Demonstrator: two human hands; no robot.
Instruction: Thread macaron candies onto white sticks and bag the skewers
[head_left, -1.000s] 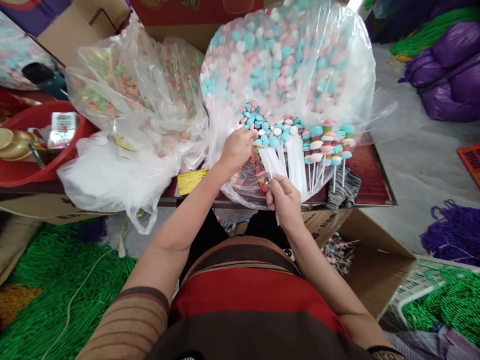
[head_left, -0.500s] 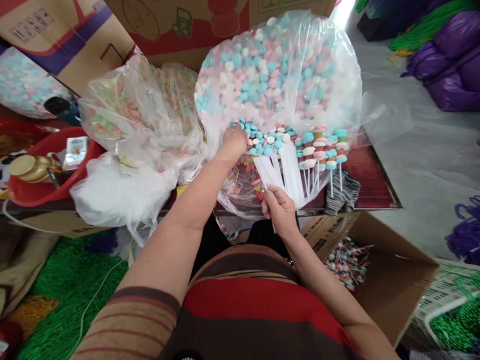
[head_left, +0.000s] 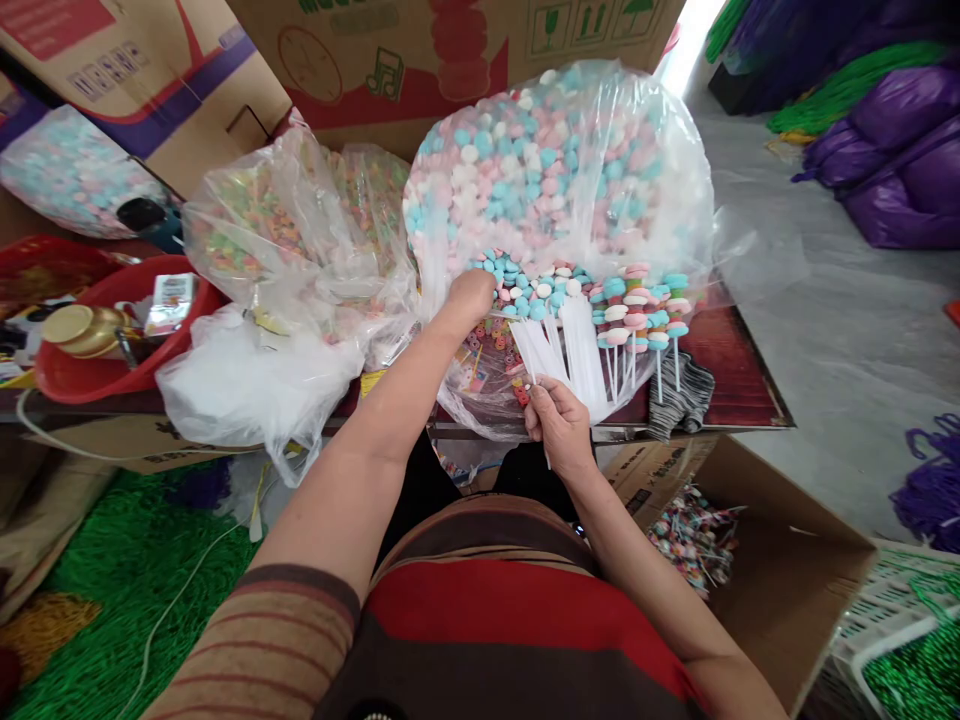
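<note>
My left hand [head_left: 472,292], back upward and fingers curled down, is at the left end of the loose blue, pink and white candies [head_left: 536,290]; whatever its fingertips grip is hidden. In my right hand [head_left: 559,415], near the table's front edge, a thin white stick [head_left: 548,461] is pinched upright. Small red and yellow ring candies [head_left: 520,391] show right beside its fingertips. Between the hands and the finished candy skewers [head_left: 636,310] lies a fanned bundle of white sticks [head_left: 581,350]. The skewers carry stacked candies and rest on a grey knitted glove [head_left: 681,400].
A big clear bag of candies [head_left: 555,170] fills the table's back. Bags of orange-green candies [head_left: 292,220] and a red basin [head_left: 97,370] stand left. An open cardboard box [head_left: 787,560] with wrapped lollipops [head_left: 694,535] sits below right, near a white basket [head_left: 877,600].
The camera view has tilted, so the table scene sits slightly lower. My left hand stays at the candies, its fingers tucked further down. My right hand keeps its pinch on the stick.
</note>
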